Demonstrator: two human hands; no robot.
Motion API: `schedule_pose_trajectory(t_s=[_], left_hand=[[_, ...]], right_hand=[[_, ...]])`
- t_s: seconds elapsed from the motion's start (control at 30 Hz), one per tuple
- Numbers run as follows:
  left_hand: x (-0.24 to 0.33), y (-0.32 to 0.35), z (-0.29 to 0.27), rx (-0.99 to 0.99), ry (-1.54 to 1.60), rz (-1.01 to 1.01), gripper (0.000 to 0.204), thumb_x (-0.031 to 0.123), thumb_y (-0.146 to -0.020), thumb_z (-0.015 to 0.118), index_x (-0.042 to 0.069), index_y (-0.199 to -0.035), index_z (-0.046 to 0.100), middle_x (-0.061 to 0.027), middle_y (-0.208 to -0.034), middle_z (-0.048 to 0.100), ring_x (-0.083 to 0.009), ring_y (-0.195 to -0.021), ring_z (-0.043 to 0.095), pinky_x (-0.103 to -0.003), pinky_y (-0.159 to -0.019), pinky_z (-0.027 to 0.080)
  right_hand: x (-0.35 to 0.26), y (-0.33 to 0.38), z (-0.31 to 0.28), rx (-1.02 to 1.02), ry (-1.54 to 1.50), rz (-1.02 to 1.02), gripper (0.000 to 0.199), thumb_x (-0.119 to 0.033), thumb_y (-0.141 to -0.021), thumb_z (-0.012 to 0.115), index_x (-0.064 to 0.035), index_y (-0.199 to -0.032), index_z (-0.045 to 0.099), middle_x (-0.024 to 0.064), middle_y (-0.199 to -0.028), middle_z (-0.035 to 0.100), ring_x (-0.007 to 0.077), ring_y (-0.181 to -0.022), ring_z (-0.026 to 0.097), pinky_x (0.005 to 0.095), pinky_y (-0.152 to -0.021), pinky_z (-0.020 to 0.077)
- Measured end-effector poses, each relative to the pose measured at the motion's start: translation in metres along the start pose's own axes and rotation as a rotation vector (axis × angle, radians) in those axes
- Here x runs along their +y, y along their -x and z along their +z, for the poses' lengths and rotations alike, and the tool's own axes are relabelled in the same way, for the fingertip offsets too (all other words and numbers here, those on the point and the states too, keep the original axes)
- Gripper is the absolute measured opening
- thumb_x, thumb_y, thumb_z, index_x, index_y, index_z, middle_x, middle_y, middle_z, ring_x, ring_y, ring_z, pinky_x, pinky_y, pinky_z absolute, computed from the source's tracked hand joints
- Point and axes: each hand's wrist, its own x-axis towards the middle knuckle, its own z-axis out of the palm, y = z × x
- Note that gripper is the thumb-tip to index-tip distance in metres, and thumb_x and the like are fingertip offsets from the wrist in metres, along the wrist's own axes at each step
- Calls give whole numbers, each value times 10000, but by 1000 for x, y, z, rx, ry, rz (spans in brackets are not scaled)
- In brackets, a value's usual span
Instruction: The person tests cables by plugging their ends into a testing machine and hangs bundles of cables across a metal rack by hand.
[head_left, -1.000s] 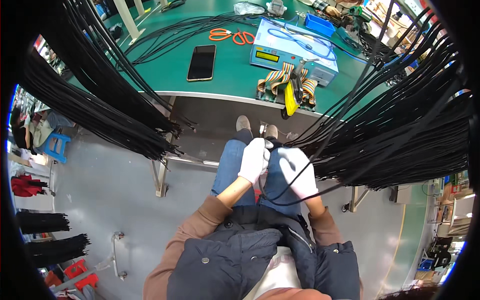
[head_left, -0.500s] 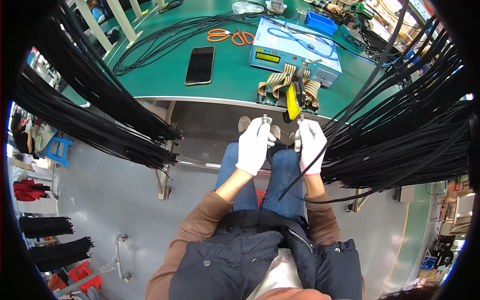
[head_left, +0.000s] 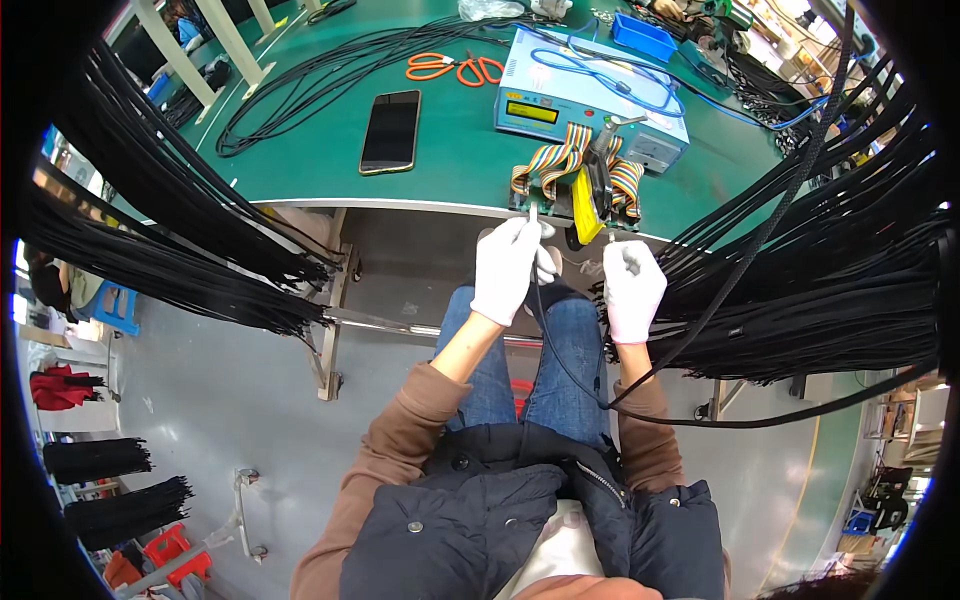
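Note:
My left hand (head_left: 506,268), in a white glove, pinches a cable connector (head_left: 533,212) with a small metal tip. This tip is right at the left circuit board (head_left: 524,198) on the bench's front edge; whether it touches cannot be made out. A black cable (head_left: 562,365) hangs from that hand, over my lap. My right hand (head_left: 634,290), also gloved, has its fingers closed on another small metal-tipped connector (head_left: 611,238), just below the right board (head_left: 627,216). Striped ribbon cables (head_left: 552,160) join the boards to a light-blue tester (head_left: 530,85). A yellow-and-black clamp (head_left: 587,205) stands between the boards.
On the green bench (head_left: 300,170) lie a phone (head_left: 391,132), orange-handled scissors (head_left: 470,70), coiled black cables (head_left: 270,100) and a blue bin (head_left: 642,37). Thick bundles of black cable hang at the left (head_left: 200,245) and right (head_left: 800,290). A braided cable (head_left: 775,235) crosses near my right arm.
My left hand has moved its connector up to the left board, and black cable now trails below it. The right hand has shifted slightly right. The view has tilted a little.

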Motion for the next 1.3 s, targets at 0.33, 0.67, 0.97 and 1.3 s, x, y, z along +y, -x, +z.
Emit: schedule_pose_trajectory(t_s=[0.33,0.67,0.97,1.3], left_hand=[[-1,-13,-7,-64,232,-62,233,131,-946,534,-42,-1017,673,-77,-595,594,-128,-484,500,-239,-474,399],[-7,-12,-11,-36,326,-219,316,207,-979,507,-60,-1078,645,-83,-631,598,-147,-523,536,-238,-500,421],[-84,102,17,-994,-826,244,179,174,-941,473,63,-961,612,-64,-858,636,-260,-695,591,-368,-643,462],[39,72,-14,275,482,542,429,194,-1007,410,13,-1395,427,-217,-1422,428,-312,-1251,487,-436,-1095,350]], right_hand=[[9,-8,2,92,177,-55,73,-57,-829,637,1,-792,613,12,-671,558,99,-579,426,223,-565,389],[17,-14,5,159,315,-120,109,-69,-795,654,-10,-735,585,20,-615,536,110,-535,411,238,-528,387],[-4,-22,-5,157,467,-56,83,-90,-795,659,-27,-771,611,41,-636,592,155,-517,474,268,-530,419],[-250,-32,-118,427,712,-1103,222,-27,-758,745,-39,-978,719,87,-938,708,135,-718,611,246,-651,481]])
